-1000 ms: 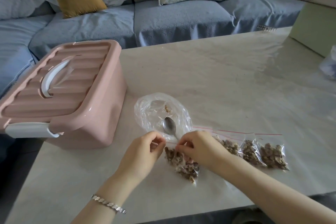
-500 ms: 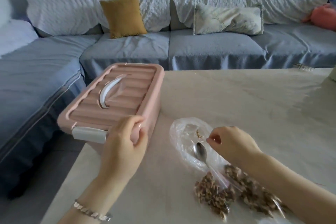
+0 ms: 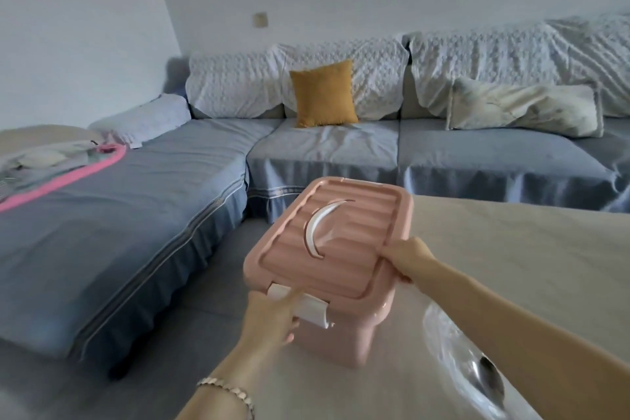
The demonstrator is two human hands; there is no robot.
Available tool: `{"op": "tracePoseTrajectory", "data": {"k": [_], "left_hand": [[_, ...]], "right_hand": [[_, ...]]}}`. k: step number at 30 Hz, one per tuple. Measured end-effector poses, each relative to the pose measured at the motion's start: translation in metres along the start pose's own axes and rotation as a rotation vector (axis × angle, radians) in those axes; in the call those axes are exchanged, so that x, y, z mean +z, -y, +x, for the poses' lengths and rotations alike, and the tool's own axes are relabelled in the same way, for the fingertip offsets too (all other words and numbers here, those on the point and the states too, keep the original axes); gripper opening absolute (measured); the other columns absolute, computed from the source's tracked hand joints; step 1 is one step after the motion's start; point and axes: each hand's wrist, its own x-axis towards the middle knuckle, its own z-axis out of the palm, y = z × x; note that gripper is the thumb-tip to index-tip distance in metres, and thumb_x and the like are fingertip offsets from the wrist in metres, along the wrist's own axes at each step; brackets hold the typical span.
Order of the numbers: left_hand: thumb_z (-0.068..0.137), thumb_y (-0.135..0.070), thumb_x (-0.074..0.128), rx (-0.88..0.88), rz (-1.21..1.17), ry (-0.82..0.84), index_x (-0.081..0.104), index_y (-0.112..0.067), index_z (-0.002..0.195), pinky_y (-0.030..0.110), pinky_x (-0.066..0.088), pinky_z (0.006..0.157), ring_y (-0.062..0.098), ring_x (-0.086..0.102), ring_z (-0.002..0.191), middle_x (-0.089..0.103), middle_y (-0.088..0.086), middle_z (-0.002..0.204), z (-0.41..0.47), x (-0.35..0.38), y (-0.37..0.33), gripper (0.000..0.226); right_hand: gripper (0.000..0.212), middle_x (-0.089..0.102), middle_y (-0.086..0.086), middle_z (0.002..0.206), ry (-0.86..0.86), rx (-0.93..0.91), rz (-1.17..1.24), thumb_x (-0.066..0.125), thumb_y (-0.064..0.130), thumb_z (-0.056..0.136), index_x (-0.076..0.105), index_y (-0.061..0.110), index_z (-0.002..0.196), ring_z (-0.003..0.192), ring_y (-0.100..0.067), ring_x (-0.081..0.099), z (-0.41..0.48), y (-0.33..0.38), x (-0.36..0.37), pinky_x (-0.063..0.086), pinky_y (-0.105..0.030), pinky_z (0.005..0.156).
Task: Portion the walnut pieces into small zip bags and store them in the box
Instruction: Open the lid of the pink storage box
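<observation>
Right hand (image 3: 407, 261) fingers clamped on the pink ribbed plastic box (image 3: 341, 269) rim, we should gently lever outward the white front latch (image 3: 313, 312) pinched by our left hand (image 3: 269, 319).

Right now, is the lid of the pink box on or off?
On. The lid lies flat on the box, no gap showing; the left hand holds the white latch at its near end.

Both our arms reach forward. Our left hand (image 3: 272, 315), bracelet (image 3: 226, 389) at the wrist, pinches the latch (image 3: 312, 309) of the box (image 3: 327, 249), forefinger along it; our right hand (image 3: 405, 257) curls over the box's right rim.
</observation>
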Motion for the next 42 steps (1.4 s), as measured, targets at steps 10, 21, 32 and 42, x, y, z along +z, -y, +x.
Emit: {"op": "tracePoseTrajectory", "data": {"k": [10, 21, 32, 42], "left_hand": [[0.09, -0.017, 0.053, 0.203, 0.059, 0.059, 0.059, -0.011, 0.099, 0.033, 0.054, 0.061, 0.023, 0.063, 0.078, 0.065, 0.012, 0.09, 0.025, -0.023, -0.006, 0.012], [0.099, -0.026, 0.032, 0.457, 0.578, -0.087, 0.046, -0.006, 0.13, 0.041, 0.04, 0.093, 0.034, 0.052, 0.115, 0.057, 0.017, 0.124, 0.058, -0.024, -0.016, 0.039], [0.1, -0.029, 0.031, 0.452, 0.523, -0.083, 0.034, -0.015, 0.142, 0.038, 0.034, 0.101, 0.028, 0.044, 0.126, 0.047, 0.009, 0.139, 0.055, -0.022, -0.017, 0.044], [0.096, -0.018, 0.044, 0.377, 0.549, -0.107, 0.053, -0.013, 0.128, 0.042, 0.043, 0.098, 0.028, 0.054, 0.114, 0.058, 0.008, 0.127, 0.059, -0.041, 0.007, 0.033]], "right_hand": [[0.014, 0.065, -0.007, 0.064, 0.353, 0.175, 0.158, 0.063, 0.016, 0.085, 0.063, 0.003, 0.086, 0.052, -0.016, 0.062, -0.082, -0.034, -0.028, 0.05, -0.022, 0.048], [0.042, 0.059, -0.014, 0.122, -0.252, -0.142, -0.572, 0.048, 0.039, 0.091, 0.056, 0.01, 0.121, 0.11, -0.032, 0.055, 0.039, -0.03, -0.095, 0.041, -0.034, 0.088], [0.029, 0.06, -0.019, 0.073, -0.167, -0.009, -0.445, 0.042, 0.001, 0.089, 0.062, -0.004, 0.069, 0.071, -0.028, 0.051, 0.069, -0.036, -0.099, 0.044, -0.035, 0.069], [0.018, 0.067, -0.004, 0.094, -0.055, -0.972, -0.684, 0.071, 0.016, 0.077, 0.071, 0.011, 0.093, 0.087, -0.025, 0.065, -0.029, -0.04, -0.075, 0.047, -0.029, 0.084]]}}
